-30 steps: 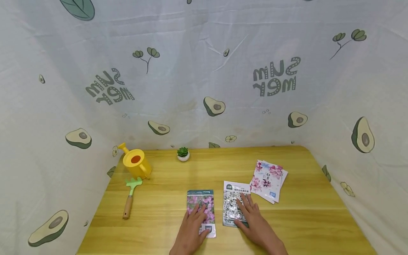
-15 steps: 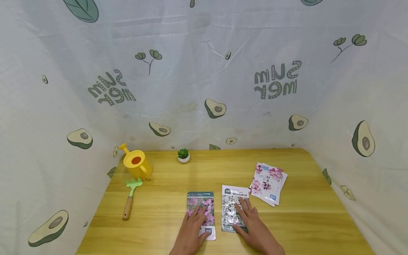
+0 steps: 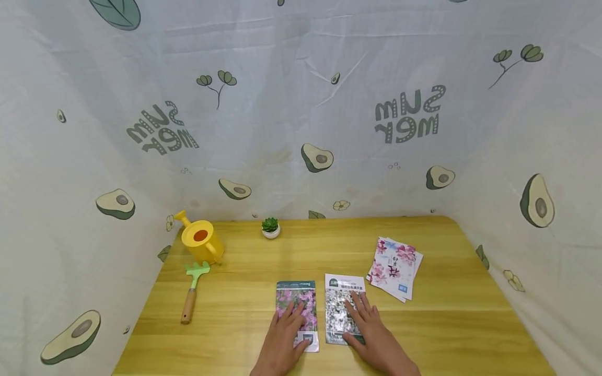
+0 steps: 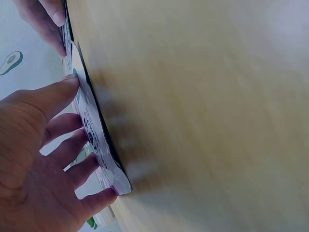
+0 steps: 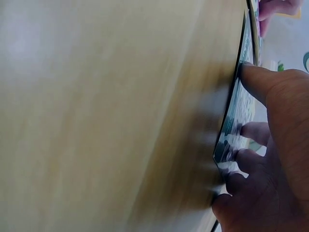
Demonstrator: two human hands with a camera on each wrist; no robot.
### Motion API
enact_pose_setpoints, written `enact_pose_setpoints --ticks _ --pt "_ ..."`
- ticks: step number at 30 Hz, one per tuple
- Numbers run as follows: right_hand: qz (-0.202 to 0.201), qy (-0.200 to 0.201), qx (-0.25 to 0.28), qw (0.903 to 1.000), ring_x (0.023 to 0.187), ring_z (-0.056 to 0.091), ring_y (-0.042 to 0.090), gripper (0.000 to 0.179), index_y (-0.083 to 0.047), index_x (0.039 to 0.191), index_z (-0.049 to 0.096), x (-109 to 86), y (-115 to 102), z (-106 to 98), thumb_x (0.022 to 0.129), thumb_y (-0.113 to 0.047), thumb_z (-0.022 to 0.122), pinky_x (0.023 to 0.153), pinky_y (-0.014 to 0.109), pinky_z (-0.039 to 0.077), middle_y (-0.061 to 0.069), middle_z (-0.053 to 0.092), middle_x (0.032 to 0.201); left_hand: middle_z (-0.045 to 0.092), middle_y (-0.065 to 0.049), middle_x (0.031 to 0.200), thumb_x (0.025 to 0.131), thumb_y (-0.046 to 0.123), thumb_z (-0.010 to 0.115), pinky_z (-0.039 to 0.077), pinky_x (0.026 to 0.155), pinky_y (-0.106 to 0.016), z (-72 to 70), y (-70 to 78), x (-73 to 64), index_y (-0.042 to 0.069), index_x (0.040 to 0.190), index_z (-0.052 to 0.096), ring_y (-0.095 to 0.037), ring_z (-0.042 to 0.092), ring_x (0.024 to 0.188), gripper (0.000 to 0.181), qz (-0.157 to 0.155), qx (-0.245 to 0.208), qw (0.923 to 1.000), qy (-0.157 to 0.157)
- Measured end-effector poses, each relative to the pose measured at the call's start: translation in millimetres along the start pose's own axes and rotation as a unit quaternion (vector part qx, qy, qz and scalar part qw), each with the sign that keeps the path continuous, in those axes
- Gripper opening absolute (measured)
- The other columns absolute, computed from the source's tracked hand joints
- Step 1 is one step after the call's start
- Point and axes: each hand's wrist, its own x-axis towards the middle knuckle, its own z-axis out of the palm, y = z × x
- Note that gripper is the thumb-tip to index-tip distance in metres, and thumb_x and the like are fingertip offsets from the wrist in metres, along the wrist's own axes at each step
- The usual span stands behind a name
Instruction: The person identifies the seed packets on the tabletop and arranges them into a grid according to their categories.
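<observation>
A seed packet with pink flowers (image 3: 309, 302) lies flat on the table, and the fingertips of my left hand (image 3: 282, 337) rest on its lower left part. To its right lies a seed packet with white flowers (image 3: 336, 305), slightly tilted. My right hand (image 3: 373, 334) presses on that one with spread fingers, thumb at its lower edge. In the left wrist view the left thumb and fingers (image 4: 67, 128) touch the top face of the pink packet. The right wrist view has the right thumb (image 5: 260, 79) on the white packet's surface.
Two overlapping packets with pink blossoms (image 3: 392, 269) lie at the right. A yellow watering can (image 3: 202, 243) stands at the back left, with a small green rake (image 3: 190, 297) before it. A potted succulent (image 3: 270, 228) sits at the back edge, before a printed curtain (image 3: 263, 120).
My right hand has slid the white-flower packet slightly to the left and toward me, closer to the pink-flower packet. The left hand stays in place on its packet.
</observation>
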Motion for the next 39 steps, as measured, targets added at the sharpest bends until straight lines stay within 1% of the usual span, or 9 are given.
enact_pose_setpoints --ticks 12,18,23,28,30,37,39 --pt "-0.012 -0.009 -0.001 0.9999 0.162 0.014 0.051 0.078 -0.001 0.163 0.044 -2.2 -3.6 0.4 0.102 -0.042 0.073 0.125 0.075 0.017 0.023 0.023 0.176 0.055 -0.009 0.161 0.093 0.029 0.084 0.041 0.118 -0.070 0.3 0.5 -1.0 0.016 0.121 0.069 -0.038 0.049 0.151 0.035 0.000 -0.004 1.0000 0.003" --pt "-0.025 0.000 -0.003 0.9997 0.161 0.017 0.051 0.077 0.000 0.161 0.047 -4.2 -5.0 -2.6 0.102 -0.042 0.073 0.125 0.075 0.019 0.024 0.026 0.175 0.055 -0.010 0.161 0.092 0.027 0.085 0.040 0.119 -0.069 -3.0 3.4 0.4 0.015 0.121 0.069 -0.038 0.049 0.151 0.035 -0.004 -0.007 1.0000 0.002" --pt "-0.038 0.000 -0.003 0.9993 0.160 0.018 0.054 0.077 0.000 0.161 0.047 -6.2 -4.8 -2.1 0.102 -0.043 0.073 0.123 0.078 0.020 0.025 0.028 0.174 0.055 -0.010 0.161 0.092 0.027 0.086 0.040 0.119 -0.069 -3.7 4.4 0.6 0.014 0.121 0.070 -0.038 0.049 0.151 0.035 -0.010 -0.008 0.9999 -0.004" --pt "-0.041 -0.003 -0.004 0.9991 0.160 0.019 0.055 0.078 -0.001 0.161 0.047 -7.0 -3.9 0.2 0.102 -0.044 0.072 0.122 0.079 0.020 0.025 0.028 0.174 0.055 -0.011 0.161 0.092 0.027 0.086 0.040 0.118 -0.070 -2.4 3.9 0.0 0.015 0.119 0.069 -0.038 0.049 0.151 0.035 -0.014 -0.008 0.9999 -0.007" --pt "-0.045 0.002 -0.002 0.9990 0.160 0.019 0.054 0.077 -0.001 0.161 0.047 -7.4 -3.4 0.9 0.102 -0.044 0.073 0.123 0.078 0.020 0.025 0.029 0.174 0.055 -0.010 0.162 0.092 0.027 0.086 0.040 0.118 -0.069 -2.1 3.8 -0.1 0.015 0.119 0.069 -0.038 0.049 0.151 0.034 -0.013 -0.005 0.9999 -0.006" --pt "-0.079 0.048 -0.001 0.9957 0.156 0.026 0.057 0.075 0.002 0.157 0.051 -8.8 -1.6 4.5 0.100 -0.039 0.076 0.119 0.080 0.023 0.027 0.035 0.170 0.055 -0.010 0.161 0.092 0.027 0.085 0.039 0.119 -0.069 -2.3 5.1 -0.5 0.015 0.119 0.069 -0.038 0.048 0.152 0.034 -0.011 -0.005 0.9999 -0.003" --pt "-0.071 0.039 0.003 0.9967 0.157 0.024 0.056 0.076 0.002 0.158 0.050 -8.7 -2.2 4.0 0.100 -0.040 0.075 0.120 0.080 0.022 0.027 0.034 0.171 0.055 -0.010 0.161 0.092 0.027 0.086 0.039 0.119 -0.069 -1.7 5.5 -0.8 0.015 0.119 0.069 -0.038 0.048 0.152 0.034 -0.012 -0.007 0.9999 -0.002"
